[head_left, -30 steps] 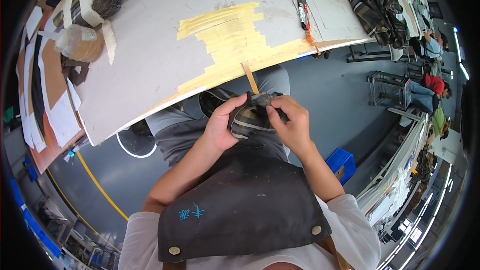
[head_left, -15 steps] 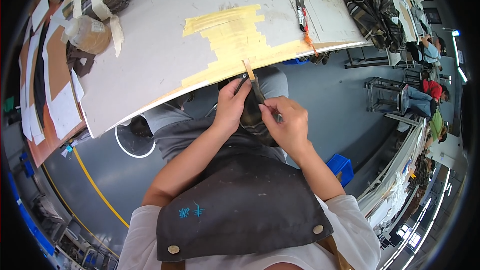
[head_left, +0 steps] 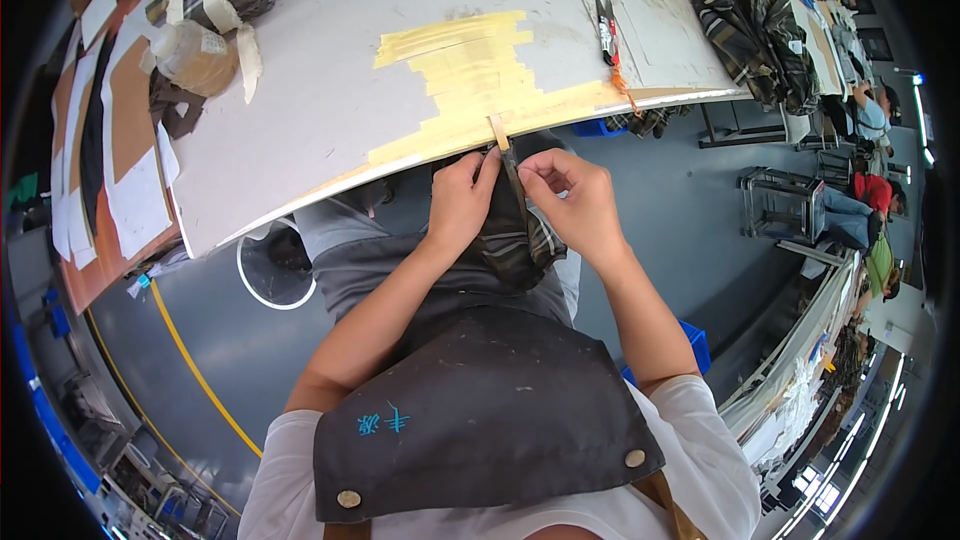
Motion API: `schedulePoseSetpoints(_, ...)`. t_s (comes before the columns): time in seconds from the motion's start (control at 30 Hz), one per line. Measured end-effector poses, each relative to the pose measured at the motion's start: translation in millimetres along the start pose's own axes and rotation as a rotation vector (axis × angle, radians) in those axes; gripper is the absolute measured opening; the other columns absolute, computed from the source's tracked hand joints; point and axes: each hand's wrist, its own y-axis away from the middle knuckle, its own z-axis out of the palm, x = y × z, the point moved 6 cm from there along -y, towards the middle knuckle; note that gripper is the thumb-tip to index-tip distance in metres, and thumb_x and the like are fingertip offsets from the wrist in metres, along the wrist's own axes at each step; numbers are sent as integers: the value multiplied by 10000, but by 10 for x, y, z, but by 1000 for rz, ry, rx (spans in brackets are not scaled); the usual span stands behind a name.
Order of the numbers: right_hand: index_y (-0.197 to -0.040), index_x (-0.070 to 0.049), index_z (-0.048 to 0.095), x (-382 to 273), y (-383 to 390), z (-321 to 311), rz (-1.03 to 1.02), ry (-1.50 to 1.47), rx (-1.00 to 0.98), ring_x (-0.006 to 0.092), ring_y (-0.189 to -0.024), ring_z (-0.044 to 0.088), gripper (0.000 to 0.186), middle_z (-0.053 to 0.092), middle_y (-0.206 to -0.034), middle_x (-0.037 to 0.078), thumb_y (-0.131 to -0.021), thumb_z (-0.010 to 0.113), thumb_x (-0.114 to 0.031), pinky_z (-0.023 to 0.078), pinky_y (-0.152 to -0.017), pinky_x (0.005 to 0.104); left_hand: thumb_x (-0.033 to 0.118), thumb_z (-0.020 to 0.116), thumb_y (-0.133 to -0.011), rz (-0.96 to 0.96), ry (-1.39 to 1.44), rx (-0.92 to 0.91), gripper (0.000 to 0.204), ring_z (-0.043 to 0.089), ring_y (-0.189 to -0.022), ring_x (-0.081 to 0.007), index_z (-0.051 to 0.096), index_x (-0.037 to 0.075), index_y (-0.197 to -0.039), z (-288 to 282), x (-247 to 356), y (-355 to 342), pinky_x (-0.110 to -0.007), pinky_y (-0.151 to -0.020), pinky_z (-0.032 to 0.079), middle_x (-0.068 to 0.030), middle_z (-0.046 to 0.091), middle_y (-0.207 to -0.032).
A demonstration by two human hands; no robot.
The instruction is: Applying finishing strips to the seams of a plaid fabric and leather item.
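Note:
A dark plaid fabric piece (head_left: 512,245) hangs from the table's front edge over my lap, with a narrow dark strip along its upper part. At its top, a tan strip (head_left: 498,130) lies over the taped edge. My left hand (head_left: 460,202) is closed on the fabric's left side, thumb and fingers pressed together close under the table edge. On the other side my right hand (head_left: 574,198) pinches at the dark strip's right edge with thumb and forefinger, its other fingers curled. What exactly lies between these fingertips is too small to make out.
Yellow tape (head_left: 470,65) covers part of the table (head_left: 300,100). Snips (head_left: 606,32) with an orange cord lie at the right, before a plaid fabric heap (head_left: 750,30). A plastic jar (head_left: 196,58) stands left. Below are a white-rimmed bucket (head_left: 276,270) and blue bin (head_left: 692,345).
My right hand has moved up along the strip, nearer the table edge. The fabric's lower right part hangs looser. My left hand keeps its hold, with its fingers slightly shifted.

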Motion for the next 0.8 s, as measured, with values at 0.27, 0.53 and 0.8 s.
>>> schedulePoseSetpoints(0.27, -839, 24, 606, 3, -64, 4, 87, -19, -153, 56, -657, 571, 59, 618, -746, 27, -793, 599, -11, 458, -598, 190, 265, 553, -857, 29, -76, 17, 334, 541, -547, -295, 606, -46, -746, -136, -28, 12, -346, -544, 424, -190, 567, -609)
schedulePoseSetpoints(0.53, -838, 34, 603, 101, -126, 7, 127, -51, -276, 74, -682, 584, 58, 612, -755, 37, -799, 588, -7, 479, -632, 203, 165, 641, -758, 405, -545, 173, 174, 581, -690, -313, 626, 14, -843, -445, 424, 276, -380, -605, 453, -154, 608, -800)
schedulePoseSetpoints(0.8, -846, 34, 615, 155, -128, 47, 283, -298, -307, 98, -697, 594, 66, 618, -760, 43, -796, 578, 10, 486, -660, 219, 21, 657, -744, 54, 203, -78, 99, 531, -597, -25, 596, -27, -806, -208, 425, 189, -168, -511, 433, -41, 602, -697)
